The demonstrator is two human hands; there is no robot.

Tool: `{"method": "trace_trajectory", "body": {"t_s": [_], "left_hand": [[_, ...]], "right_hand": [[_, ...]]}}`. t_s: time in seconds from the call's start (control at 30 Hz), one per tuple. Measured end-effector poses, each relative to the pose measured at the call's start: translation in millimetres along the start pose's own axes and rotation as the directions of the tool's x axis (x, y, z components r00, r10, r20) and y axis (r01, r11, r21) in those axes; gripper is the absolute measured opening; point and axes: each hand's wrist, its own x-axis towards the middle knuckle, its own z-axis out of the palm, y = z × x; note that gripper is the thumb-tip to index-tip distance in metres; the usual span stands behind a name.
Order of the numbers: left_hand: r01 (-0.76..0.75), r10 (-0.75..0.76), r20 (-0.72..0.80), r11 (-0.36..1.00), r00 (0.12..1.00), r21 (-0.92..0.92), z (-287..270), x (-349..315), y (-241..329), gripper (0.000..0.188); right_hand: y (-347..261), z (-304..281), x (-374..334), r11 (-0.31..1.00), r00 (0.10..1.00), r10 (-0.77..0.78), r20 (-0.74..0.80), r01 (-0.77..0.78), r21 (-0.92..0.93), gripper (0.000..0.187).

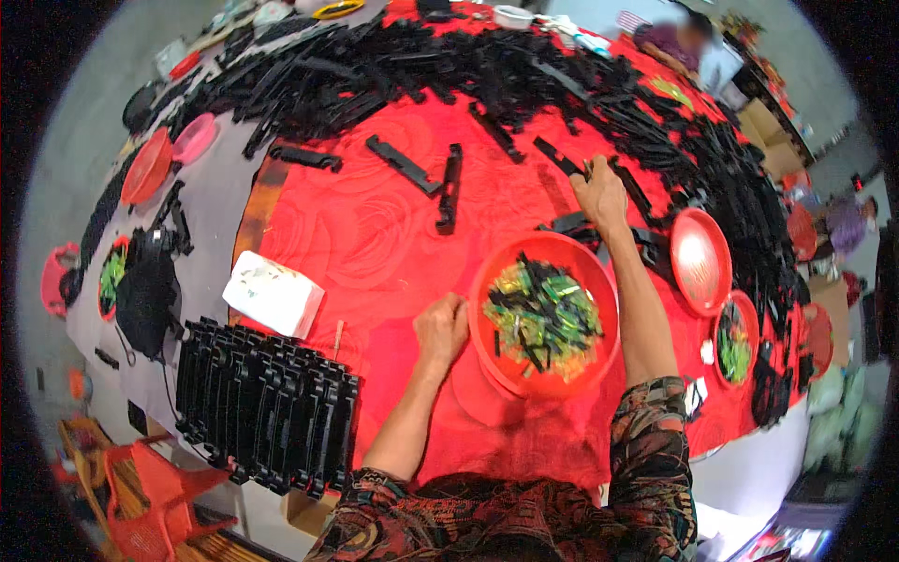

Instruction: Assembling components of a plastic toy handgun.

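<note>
My left hand [442,328] is curled closed just left of a red plastic bowl [482,348]; whatever its fingers hold, if anything, is hidden. The bowl contains many small green, black and yellowish pieces [545,318]. Reaching past the bowl's right side, my right hand [601,195] has its fingers closed at the near end of a long black plastic strip [557,155]. Another black strip [632,190] lies just right of that hand. More black parts [571,225] rest behind the bowl, partly covered by my wrist.
A large heap of black strips [375,70] curves around the table's far side. Several loose strips [449,187] lie on the red cloth [375,253]. Stacked black parts [267,403] and a white tissue pack [273,292] are at left; a red basin [700,262] stands at right.
</note>
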Motion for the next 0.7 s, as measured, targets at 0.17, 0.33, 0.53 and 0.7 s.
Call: {"method": "trace_trajectory", "body": {"t_s": [0.17,0.33,0.53,0.7], "left_hand": [[0.043,-0.042,0.009,0.999,0.999,-0.031,6,3,1,0.013],[0.125,-0.118,0.043,0.923,0.992,-0.364,5,-1,-17,0.010],[0.022,-0.086,-0.095,0.844,0.992,-0.536,-108,-6,61,0.013],[-0.561,0.372,-0.420,0.578,0.828,-0.593,-247,-25,197,0.015]], "right_hand": [[86,-39,-106,0.992,0.925,0.121,-0.361,-0.098,0.082,0.027],[140,-29,-194,0.985,0.951,0.168,-0.258,-0.173,0.005,0.029],[99,-89,-258,0.879,0.773,0.166,-0.612,0.164,0.447,0.017],[26,-186,-329,0.581,0.676,0.233,-0.699,0.480,0.658,0.019]]}}
